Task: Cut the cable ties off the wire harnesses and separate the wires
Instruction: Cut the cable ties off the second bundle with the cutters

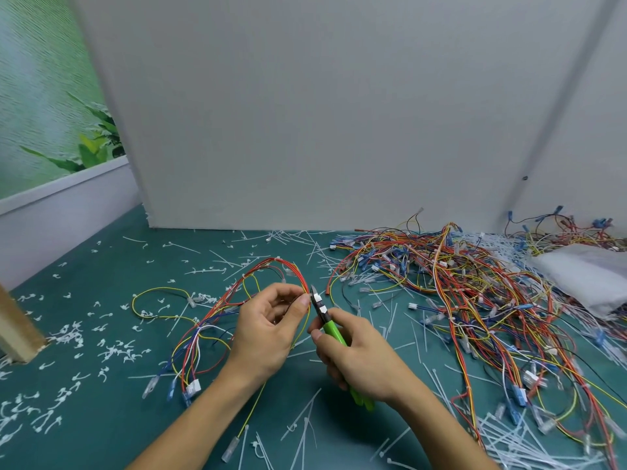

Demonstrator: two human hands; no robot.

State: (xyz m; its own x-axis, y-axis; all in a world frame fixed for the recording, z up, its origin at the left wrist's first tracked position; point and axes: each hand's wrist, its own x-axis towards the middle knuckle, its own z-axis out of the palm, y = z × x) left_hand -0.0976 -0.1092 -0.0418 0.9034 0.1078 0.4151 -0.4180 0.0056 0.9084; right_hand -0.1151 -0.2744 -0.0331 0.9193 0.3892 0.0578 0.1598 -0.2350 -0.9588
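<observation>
Cutters meeting a harness held between two hands, low centre.

The left hand (268, 329) pinches a harness (271, 264) of thin red, yellow and blue wires, which loops above and left of it onto the teal bench (101, 418). The right hand (363, 361) grips green-handled cutters (327, 322), the dark metal tip just beside the left thumb. Curled white cut ties (115, 351) litter the bench; a tangled pile (475, 286) of harnesses lies right.

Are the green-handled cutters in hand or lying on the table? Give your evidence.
In hand: the right hand grips the cutters by their green handles, blades beside the wires the left hand pinches.
</observation>
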